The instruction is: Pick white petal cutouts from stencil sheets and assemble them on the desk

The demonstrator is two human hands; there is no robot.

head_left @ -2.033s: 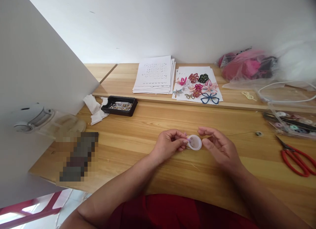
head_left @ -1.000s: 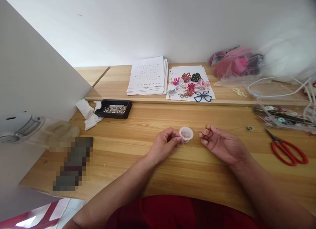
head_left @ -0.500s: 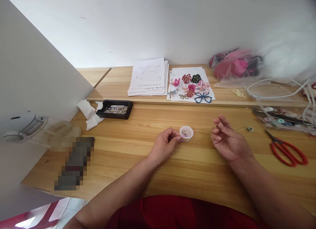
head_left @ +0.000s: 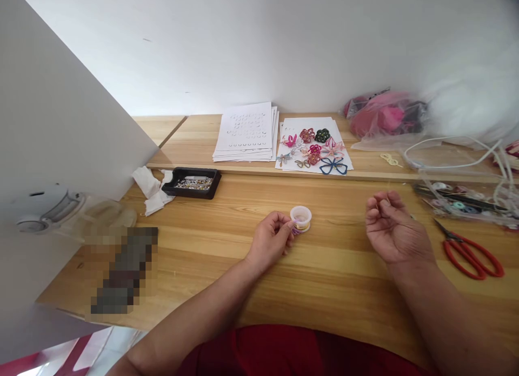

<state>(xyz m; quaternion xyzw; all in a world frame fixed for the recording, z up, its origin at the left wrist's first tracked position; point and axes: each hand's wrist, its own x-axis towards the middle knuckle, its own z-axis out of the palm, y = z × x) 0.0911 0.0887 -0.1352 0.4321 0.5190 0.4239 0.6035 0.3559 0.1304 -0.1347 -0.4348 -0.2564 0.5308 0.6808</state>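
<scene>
My left hand pinches a small purple piece beside a round white spool near the middle of the table. The spool shows a ring of gold-coloured wire low on its side. My right hand is raised to the right, palm up, with its fingers curled and thumb against the fingertips. Whatever lies between those fingertips is too small to make out. Red-handled scissors rest just right of my right hand.
At the back are stacked papers and beaded flowers on a sheet. A black tray of beads and white tissue stand left. A plastic box of supplies, bagged pink material and a pixelated dark object are also there.
My right hand has moved to the right, away from the spool, and now hides most of the small bobbin. My left hand and the spool have shifted slightly left.
</scene>
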